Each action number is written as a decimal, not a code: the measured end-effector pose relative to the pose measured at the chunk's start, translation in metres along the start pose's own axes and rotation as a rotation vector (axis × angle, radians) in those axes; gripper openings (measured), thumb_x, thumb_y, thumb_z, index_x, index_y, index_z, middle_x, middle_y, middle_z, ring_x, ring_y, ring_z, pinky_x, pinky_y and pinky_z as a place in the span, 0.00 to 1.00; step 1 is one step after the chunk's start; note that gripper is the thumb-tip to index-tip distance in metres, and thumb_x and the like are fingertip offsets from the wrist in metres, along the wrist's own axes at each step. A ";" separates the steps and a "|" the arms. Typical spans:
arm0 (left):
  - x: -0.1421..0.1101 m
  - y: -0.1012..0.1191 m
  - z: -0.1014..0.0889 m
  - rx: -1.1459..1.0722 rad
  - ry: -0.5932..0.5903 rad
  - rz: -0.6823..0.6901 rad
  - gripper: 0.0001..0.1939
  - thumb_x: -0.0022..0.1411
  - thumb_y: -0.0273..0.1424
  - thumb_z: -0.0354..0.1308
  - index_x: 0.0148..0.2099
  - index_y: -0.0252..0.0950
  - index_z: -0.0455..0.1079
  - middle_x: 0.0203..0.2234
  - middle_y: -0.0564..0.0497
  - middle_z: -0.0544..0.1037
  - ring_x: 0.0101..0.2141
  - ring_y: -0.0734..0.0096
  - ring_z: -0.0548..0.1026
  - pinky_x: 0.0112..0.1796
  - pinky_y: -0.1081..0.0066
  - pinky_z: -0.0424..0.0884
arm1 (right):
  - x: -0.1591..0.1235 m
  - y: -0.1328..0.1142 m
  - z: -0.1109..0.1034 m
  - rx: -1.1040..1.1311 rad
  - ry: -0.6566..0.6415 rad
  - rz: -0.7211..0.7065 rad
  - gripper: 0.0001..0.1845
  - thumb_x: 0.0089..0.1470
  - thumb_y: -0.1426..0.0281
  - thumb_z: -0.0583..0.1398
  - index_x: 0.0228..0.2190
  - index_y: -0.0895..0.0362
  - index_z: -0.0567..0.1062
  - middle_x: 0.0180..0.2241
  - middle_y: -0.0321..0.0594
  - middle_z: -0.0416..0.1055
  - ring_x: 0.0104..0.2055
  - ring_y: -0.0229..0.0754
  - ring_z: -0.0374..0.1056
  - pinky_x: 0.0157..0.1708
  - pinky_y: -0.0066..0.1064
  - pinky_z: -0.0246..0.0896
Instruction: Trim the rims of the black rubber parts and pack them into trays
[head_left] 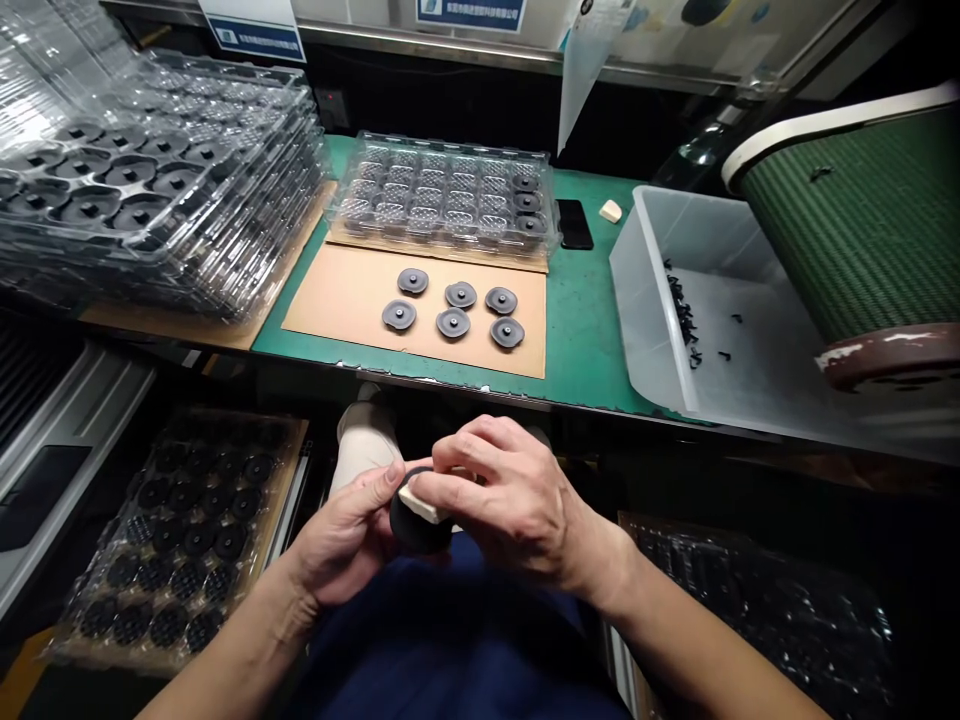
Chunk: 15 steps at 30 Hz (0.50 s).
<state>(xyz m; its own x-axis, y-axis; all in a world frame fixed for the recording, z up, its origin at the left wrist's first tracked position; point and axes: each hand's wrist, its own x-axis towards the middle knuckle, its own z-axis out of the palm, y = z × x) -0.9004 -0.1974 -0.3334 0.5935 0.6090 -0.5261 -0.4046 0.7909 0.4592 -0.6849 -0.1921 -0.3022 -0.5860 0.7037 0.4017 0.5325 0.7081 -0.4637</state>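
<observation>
Over my lap, my left hand (346, 535) grips a round black rubber disc (415, 528). My right hand (510, 500) pinches a small cream-coloured block (420, 500) and presses it against the disc's upper face. On the bench beyond, several matching dark discs (453, 308) lie in two rows on a brown cardboard sheet (337, 300). Behind them sits a clear blister tray (442, 195), with a few discs in its right-hand pockets.
A tall stack of clear trays (150, 180) fills the bench's left. A translucent bin (660, 300) with small black scraps stands right, under a green conveyor belt (862, 220). A phone (574, 224) and another cream block (610, 211) lie behind. Filled trays (180, 530) sit low at left.
</observation>
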 end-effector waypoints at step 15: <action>-0.002 0.000 0.003 0.239 0.306 0.676 0.31 0.49 0.23 0.78 0.55 0.46 0.80 0.53 0.48 0.81 0.53 0.61 0.79 0.52 0.73 0.77 | 0.012 -0.031 0.020 0.286 0.144 0.549 0.11 0.63 0.69 0.57 0.28 0.54 0.62 0.27 0.32 0.61 0.28 0.36 0.56 0.30 0.34 0.50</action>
<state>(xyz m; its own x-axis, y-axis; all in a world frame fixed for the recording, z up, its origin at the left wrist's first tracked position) -0.8996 -0.1983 -0.3306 0.0391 0.9713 -0.2347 -0.4288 0.2285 0.8740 -0.7209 -0.2061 -0.2990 -0.1750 0.9748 0.1385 0.5366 0.2124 -0.8167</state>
